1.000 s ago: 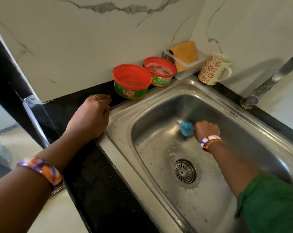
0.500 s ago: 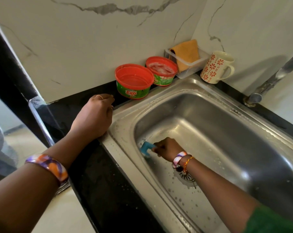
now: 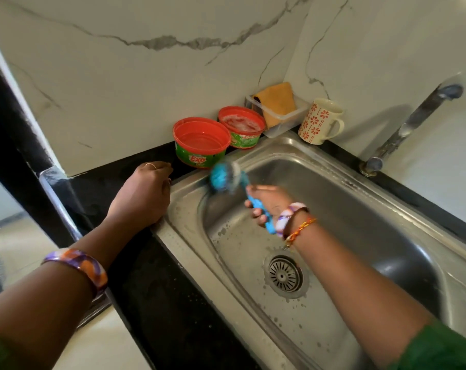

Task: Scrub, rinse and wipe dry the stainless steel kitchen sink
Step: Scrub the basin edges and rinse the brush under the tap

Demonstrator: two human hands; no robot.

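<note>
Scrubbing — my right hand (image 3: pixel 266 206) grips the brush (image 3: pixel 223 177) at the sink's (image 3: pixel 360 198) far-left corner; my left hand (image 3: pixel 143 193), loosely curled, empty, rests on the bench (image 3: pixel 151 276) — rim next.

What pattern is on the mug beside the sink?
The mug is cream with red-orange flower motifs, shown in the head view.

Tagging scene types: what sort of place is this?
Most likely a home kitchen: a steel sink set in a black counter, a tap at the marble-look wall, and dish soap tubs beside a mug.
</note>
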